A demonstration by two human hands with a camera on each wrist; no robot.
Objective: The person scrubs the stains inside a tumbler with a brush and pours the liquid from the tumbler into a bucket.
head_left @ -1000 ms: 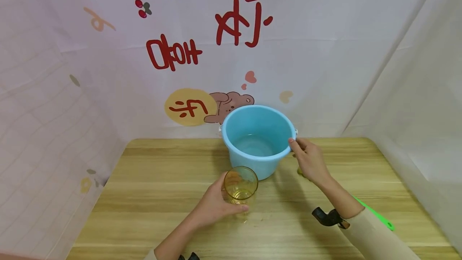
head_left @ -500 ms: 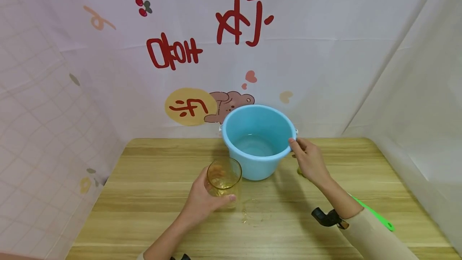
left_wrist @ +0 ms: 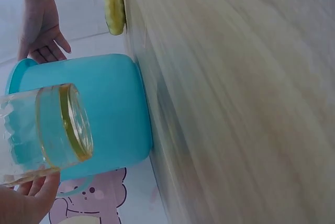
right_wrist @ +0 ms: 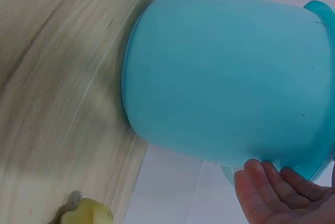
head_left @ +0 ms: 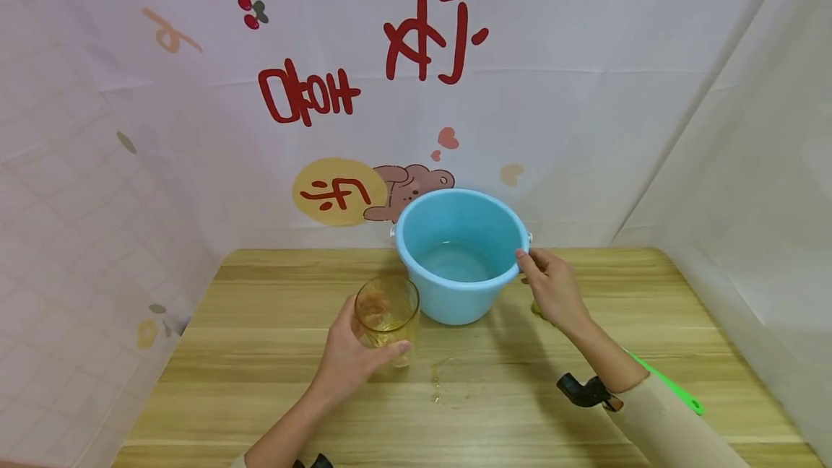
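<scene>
With left grip curled round the amber glass, holds it above the counter, near the blue bucket; with right grip, pinches the bucket's rim. See liquid inside the bucket; see wet marks on the counter.

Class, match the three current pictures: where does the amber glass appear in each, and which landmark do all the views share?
Head: the amber glass is below centre, slightly left, in the left hand.
Left wrist: at the left edge, below mid-height, base pointing right.
Right wrist: not in the picture.
Shared landmark: the blue bucket.
</scene>
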